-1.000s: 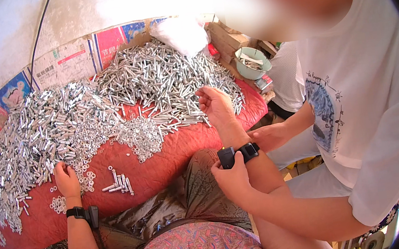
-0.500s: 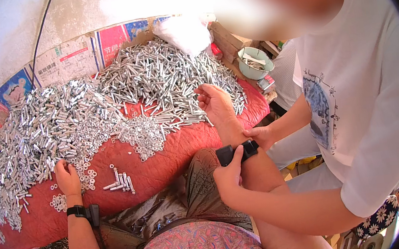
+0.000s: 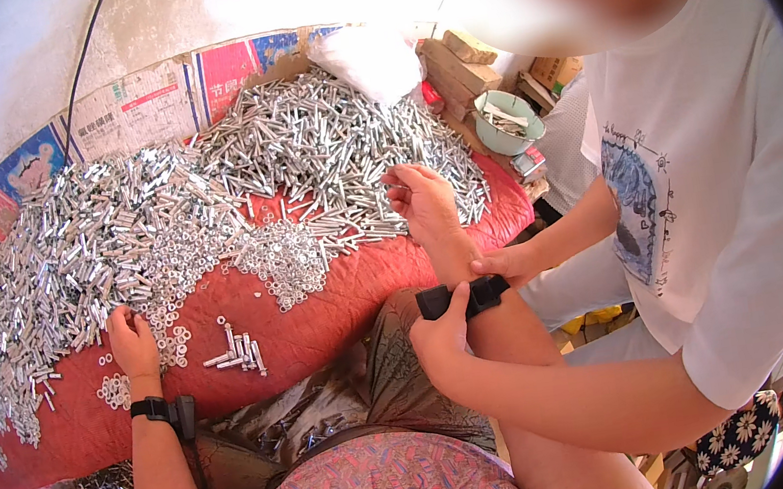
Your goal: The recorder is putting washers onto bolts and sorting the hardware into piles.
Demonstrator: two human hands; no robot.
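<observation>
My left hand point(image 3: 133, 343) lies flat on the red cloth point(image 3: 340, 301), its fingers apart beside loose silver washers point(image 3: 114, 390). A black band point(image 3: 161, 410) sits on that wrist. My right hand point(image 3: 426, 205) hovers over the edge of a big pile of silver bolts point(image 3: 301, 157), fingers loosely apart and holding nothing. A person in a white T-shirt point(image 3: 703, 203) grips a black strap point(image 3: 463, 296) on my right wrist with both hands, one hand point(image 3: 438, 337) below it and the other hand point(image 3: 503, 264) beside it. A few bolts point(image 3: 235, 349) lie apart between my hands.
A heap of washers point(image 3: 284, 254) lies in the middle of the cloth. Printed cardboard point(image 3: 126, 106) lines the wall behind. A white bag point(image 3: 367, 55), brown boxes point(image 3: 456, 58) and a green bowl point(image 3: 506, 125) stand at the back right.
The other person's hands have shifted along the black strap on my right wrist. My left hand has stayed by the washers, and my right hand has barely moved.
</observation>
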